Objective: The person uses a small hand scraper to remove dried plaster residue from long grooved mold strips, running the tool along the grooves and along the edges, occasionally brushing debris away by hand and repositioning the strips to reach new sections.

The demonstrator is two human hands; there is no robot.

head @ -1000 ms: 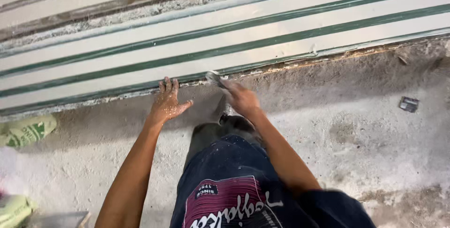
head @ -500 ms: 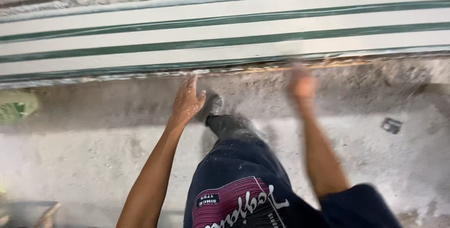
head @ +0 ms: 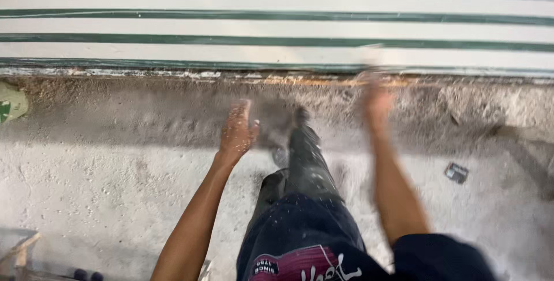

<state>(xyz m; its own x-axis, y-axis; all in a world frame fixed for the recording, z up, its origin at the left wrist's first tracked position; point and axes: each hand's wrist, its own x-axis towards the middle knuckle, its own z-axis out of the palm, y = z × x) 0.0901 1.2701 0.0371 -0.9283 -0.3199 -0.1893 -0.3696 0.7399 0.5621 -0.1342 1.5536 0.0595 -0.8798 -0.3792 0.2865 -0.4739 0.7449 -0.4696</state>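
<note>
My left hand (head: pixel 236 134) hovers flat over the dusty concrete floor (head: pixel 115 188), fingers stretched out, holding nothing. My right hand (head: pixel 378 103) is a motion blur close to the lower edge of the white panels with green stripes (head: pixel 173 27), which lie across the top of the view. The blur hides whether it holds anything. My leg in dark, dust-speckled trousers (head: pixel 306 171) stretches forward between the two arms, its foot near the panel edge.
A small dark rectangular object (head: pixel 456 172) lies on the floor at the right. A green and white bag (head: pixel 10 103) sits at the left edge. A wooden piece (head: pixel 20 251) shows at the bottom left corner.
My right hand has swung right along the panel edge and blurred; the small grey tool seen by it earlier is no longer discernible. My left hand has come off the floor by the panel edge and drawn back.
</note>
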